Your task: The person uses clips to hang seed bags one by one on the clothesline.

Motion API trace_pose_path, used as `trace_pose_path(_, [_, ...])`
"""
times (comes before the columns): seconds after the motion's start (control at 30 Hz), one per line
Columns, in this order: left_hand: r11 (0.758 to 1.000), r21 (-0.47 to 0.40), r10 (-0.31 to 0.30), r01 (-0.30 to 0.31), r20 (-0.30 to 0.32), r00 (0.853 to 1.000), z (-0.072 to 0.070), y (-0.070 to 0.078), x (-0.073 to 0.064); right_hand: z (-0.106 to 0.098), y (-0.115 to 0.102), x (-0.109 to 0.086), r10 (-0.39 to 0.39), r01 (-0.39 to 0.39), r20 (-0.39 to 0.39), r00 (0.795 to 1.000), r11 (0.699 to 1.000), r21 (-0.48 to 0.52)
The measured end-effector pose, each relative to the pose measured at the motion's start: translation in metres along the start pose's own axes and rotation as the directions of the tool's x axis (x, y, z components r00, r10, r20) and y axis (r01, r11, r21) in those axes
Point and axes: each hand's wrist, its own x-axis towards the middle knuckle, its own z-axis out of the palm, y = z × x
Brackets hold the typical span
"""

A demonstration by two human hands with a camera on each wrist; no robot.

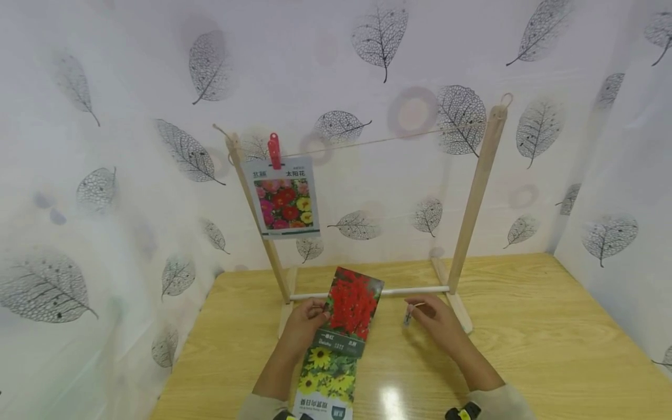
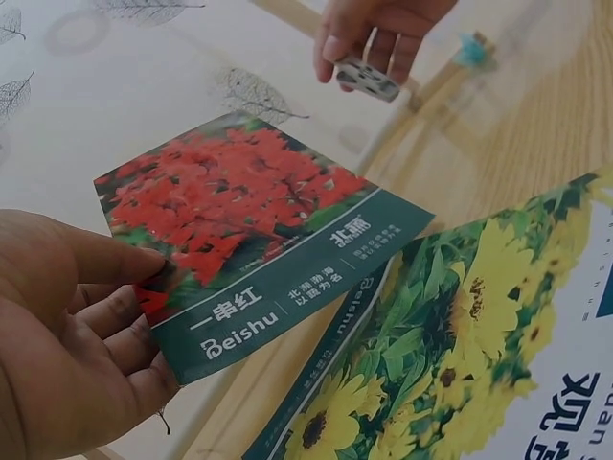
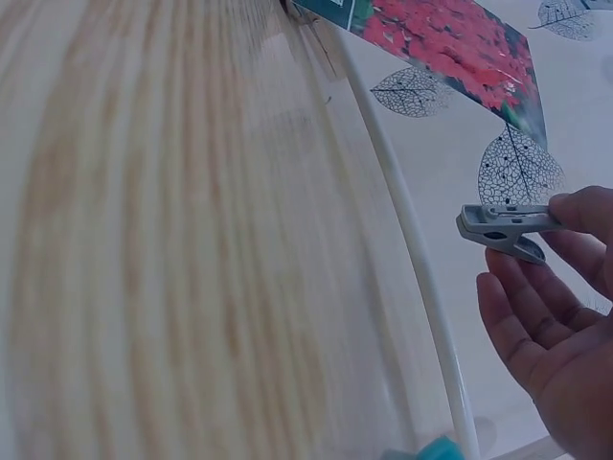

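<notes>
My left hand [image 1: 303, 324] pinches a seed packet with red flowers [image 1: 353, 306] by its left edge, thumb on the front. In the left wrist view the red-flower packet [image 2: 239, 220] stands tilted. Below it lies a yellow-flower seed packet [image 1: 328, 379], partly overlapped by the red one in the head view. My right hand [image 1: 437, 321] pinches a grey clothespin [image 3: 508, 228] between thumb and fingers, to the right of the red packet. At the left of a string [image 1: 388, 141], a red clothespin [image 1: 274, 150] holds a third packet [image 1: 286, 201] with mixed flowers.
A wooden frame stands on the table [image 1: 525, 326]; the string runs between its left post [image 1: 262, 233] and right post [image 1: 478, 198]. A white rod [image 1: 415, 290] joins the posts low down. Behind hangs a leaf-printed cloth [image 1: 336, 70].
</notes>
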Motion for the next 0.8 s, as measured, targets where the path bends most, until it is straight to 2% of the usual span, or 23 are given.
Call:
trace_pose_path(0.27, [1.000, 0.011, 0.018, -0.018, 0.002, 1.000, -0.0019, -0.0005, 0.0016, 0.0006, -0.0055, 0.0011, 0.070, -0.070, -0.041, 0.997, 0.997, -0.016])
trace_pose_path(0.4, [1.000, -0.005, 0.017, -0.017, -0.004, 1.000, -0.0015, 0.0015, 0.0011, -0.0006, -0.0079, 0.0008, 0.093, -0.093, -0.036, 0.995, 0.996, -0.005])
trace_pose_path(0.8, [1.000, -0.011, 0.022, -0.022, -0.008, 1.000, -0.0024, 0.0024, -0.0005, -0.0038, -0.0079, 0.0002, 0.061, -0.058, -0.046, 0.997, 0.996, 0.065])
